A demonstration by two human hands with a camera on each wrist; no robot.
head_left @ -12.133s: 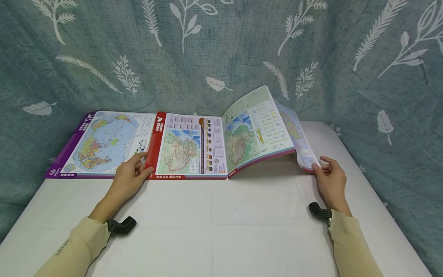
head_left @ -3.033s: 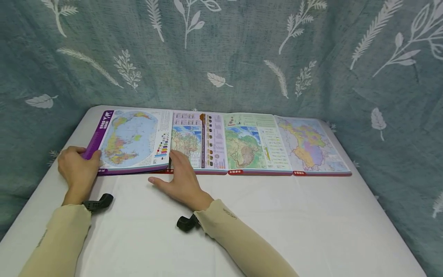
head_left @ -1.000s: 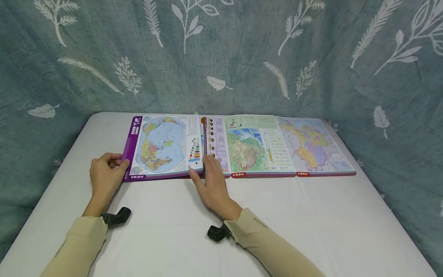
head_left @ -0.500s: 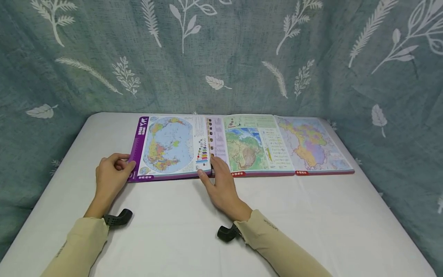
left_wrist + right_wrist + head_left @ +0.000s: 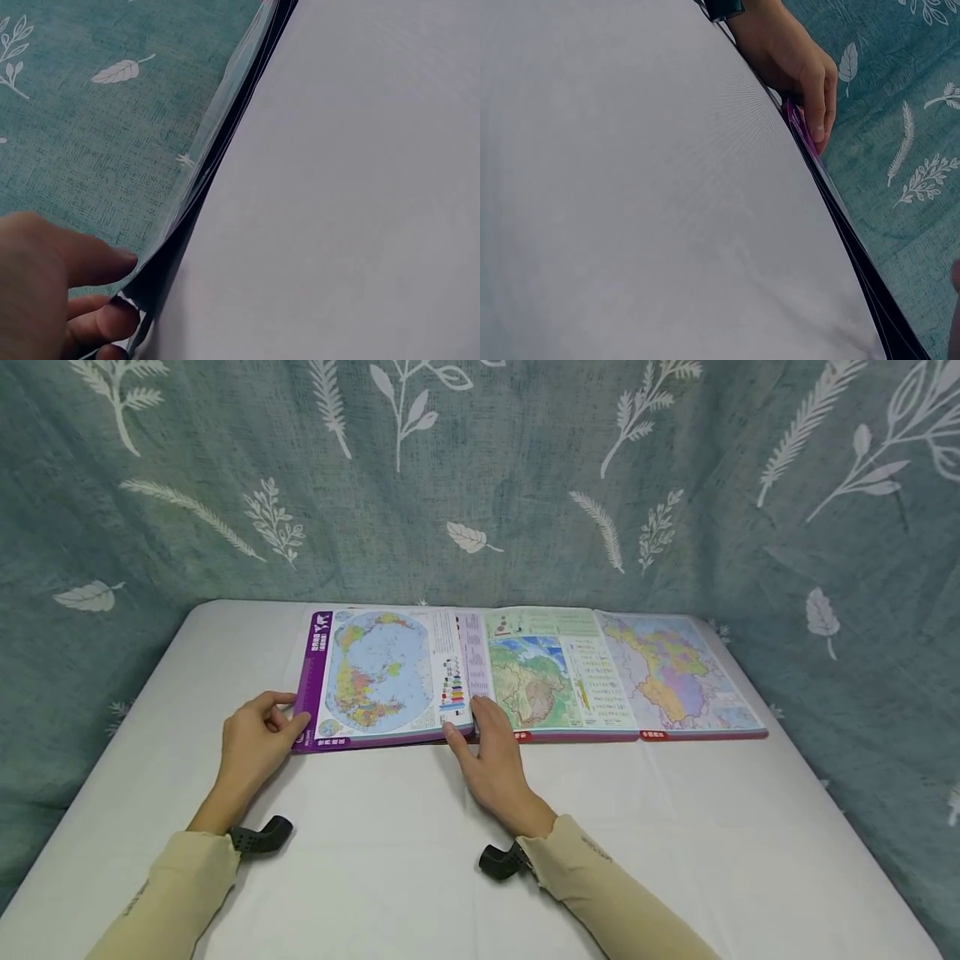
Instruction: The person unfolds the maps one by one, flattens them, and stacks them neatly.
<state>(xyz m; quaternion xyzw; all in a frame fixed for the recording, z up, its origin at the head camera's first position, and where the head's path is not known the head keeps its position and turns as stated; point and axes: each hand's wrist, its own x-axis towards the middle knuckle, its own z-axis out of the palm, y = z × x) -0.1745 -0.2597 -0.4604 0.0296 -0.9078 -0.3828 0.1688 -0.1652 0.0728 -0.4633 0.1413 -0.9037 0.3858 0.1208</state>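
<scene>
A purple-bordered folded world map (image 5: pixel 382 677) lies over the left part of a long unfolded map (image 5: pixel 536 681), whose panels stretch to the right. My left hand (image 5: pixel 258 735) pinches the purple map's left edge near the front corner, thumb on top. At the opposite corner, my right hand (image 5: pixel 495 764) holds the map with the thumb on its front edge and fingers along its right edge. Several dark layers show along the map's edge (image 5: pixel 225 142) in the left wrist view. In the right wrist view, the left hand's fingers (image 5: pixel 815 97) grip the purple border.
Both maps rest on a white-covered table (image 5: pixel 390 877), near its back edge. Behind it hangs a green-blue curtain (image 5: pixel 480 485) with white leaf prints. Black cameras sit at my left wrist (image 5: pixel 262 835) and right wrist (image 5: pixel 501 862).
Both hands have carried the purple map to the right, over more of the long map's left panel. Earlier it lay beside the red-edged panel, while the right hand lifted the long map's far end.
</scene>
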